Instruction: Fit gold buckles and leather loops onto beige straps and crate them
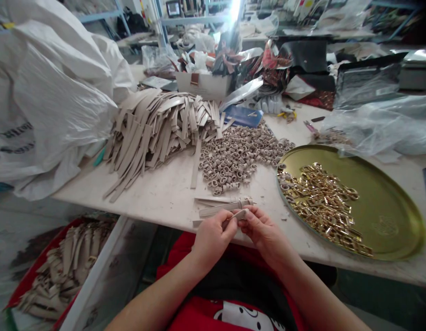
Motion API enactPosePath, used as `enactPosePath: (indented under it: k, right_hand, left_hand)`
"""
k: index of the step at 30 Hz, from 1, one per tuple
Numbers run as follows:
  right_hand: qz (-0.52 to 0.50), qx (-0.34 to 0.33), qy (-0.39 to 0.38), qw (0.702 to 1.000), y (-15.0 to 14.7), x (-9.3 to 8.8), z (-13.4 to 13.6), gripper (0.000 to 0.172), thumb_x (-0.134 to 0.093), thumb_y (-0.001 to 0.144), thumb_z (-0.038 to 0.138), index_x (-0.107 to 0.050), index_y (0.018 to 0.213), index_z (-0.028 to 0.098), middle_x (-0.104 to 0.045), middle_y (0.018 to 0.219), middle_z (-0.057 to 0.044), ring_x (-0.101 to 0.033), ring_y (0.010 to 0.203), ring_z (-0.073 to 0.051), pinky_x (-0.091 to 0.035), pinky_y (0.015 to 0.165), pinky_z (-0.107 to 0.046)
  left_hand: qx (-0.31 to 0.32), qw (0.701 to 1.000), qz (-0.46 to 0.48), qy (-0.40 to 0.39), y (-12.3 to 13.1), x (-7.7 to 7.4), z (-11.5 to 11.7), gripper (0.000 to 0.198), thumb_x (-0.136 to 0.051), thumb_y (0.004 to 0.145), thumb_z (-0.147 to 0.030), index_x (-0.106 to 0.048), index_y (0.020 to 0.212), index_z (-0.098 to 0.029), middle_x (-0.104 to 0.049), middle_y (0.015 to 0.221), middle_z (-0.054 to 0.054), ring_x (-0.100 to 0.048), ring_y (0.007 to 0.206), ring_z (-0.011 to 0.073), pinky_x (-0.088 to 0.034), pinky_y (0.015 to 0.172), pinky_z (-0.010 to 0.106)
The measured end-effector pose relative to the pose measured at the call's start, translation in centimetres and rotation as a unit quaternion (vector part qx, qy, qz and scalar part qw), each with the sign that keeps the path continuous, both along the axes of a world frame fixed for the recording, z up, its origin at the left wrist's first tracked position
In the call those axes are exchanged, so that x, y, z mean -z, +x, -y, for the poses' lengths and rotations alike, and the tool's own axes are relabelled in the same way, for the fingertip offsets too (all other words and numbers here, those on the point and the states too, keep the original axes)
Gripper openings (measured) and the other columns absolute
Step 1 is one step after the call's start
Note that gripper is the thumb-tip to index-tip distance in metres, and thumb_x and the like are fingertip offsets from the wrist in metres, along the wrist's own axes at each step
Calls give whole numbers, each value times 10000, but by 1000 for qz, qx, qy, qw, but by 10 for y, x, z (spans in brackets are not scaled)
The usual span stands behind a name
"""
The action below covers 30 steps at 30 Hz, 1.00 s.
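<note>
At the table's front edge, my left hand pinches a short beige leather strap between thumb and fingers. My right hand closes on the far end of the same strap; whether a small loop or buckle is in those fingertips is hidden. Just beyond my hands lie several beige straps, one with a buckle at its right end. Farther back is a heap of small beige loops. To the right, gold buckles are piled on a round gold tray.
Long beige strips are stacked at the back left, near a big white sack. A red-rimmed bin of straps stands low at left. Plastic bags, yellow-handled cutters and a blue packet lie farther back.
</note>
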State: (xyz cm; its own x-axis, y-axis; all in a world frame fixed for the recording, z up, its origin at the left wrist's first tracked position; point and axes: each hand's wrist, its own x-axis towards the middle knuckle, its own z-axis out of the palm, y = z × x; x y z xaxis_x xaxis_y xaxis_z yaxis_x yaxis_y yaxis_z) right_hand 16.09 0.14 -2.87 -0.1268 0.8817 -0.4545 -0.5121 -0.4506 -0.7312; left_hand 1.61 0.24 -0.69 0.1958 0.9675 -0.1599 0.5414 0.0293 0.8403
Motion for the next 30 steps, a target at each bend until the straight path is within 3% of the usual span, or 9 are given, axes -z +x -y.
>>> enactPosePath:
  k: [4,8,13,16,21,25,30]
  right_hand:
    - [95,25,63,993,-3,-1,10,273,-712,679,359,-533,816,206,-669,799,5,-542,604,-87,-431,605,-221]
    - [89,-21,87,992,-2,-4,20,293,-726,649,379,-538,813,225,-627,715,25,-548,599,-109,-454,598,-247]
    - [88,-23,61,994,5,-10,32,265,-677,701,404,-581,859,215,-606,742,7,-540,623,-117,-451,594,-245]
    - [95,-29,62,993,6,-12,42,234,-682,707,377,-584,843,212,-539,616,45,-481,550,-91,-409,546,-215]
    - [92,-50,68,992,2,-18,62,266,-700,688,386,-602,867,215,-606,669,22,-541,628,-117,-439,633,-248]
    - [49,-27,95,994,6,-19,73,309,-592,772,454,-648,941,201,-643,791,-22,-567,727,-145,-451,756,-301]
    - [-31,-36,50,998,11,-16,79,317,-580,778,462,-679,901,187,-657,811,-43,-568,701,-137,-470,707,-285]
  left_hand:
    - [42,998,-52,2,2,-2,4,241,-408,847,-314,-615,794,-202,-623,696,-10,-542,632,124,-365,595,214]
    - [69,997,-15,-17,3,-8,9,253,-401,849,-309,-603,763,-183,-604,663,-6,-527,604,122,-363,567,215]
    - [90,990,100,-31,3,-16,23,218,-431,829,-233,-531,1014,-172,-630,828,27,-566,743,144,-412,667,234]
    - [91,986,135,-45,-1,-17,32,312,-391,813,-137,-424,1122,-162,-620,766,12,-577,713,136,-421,666,239]
    - [86,984,147,-58,-5,-16,42,243,-422,833,-208,-417,1072,-162,-589,691,-13,-556,640,123,-410,609,228]
    - [62,985,153,-52,-5,-17,48,222,-478,823,-276,-444,1012,-165,-587,727,-8,-551,645,117,-408,605,224]
    - [61,991,116,-20,-6,-19,55,216,-499,811,-288,-479,988,-165,-591,786,10,-561,707,132,-422,658,243]
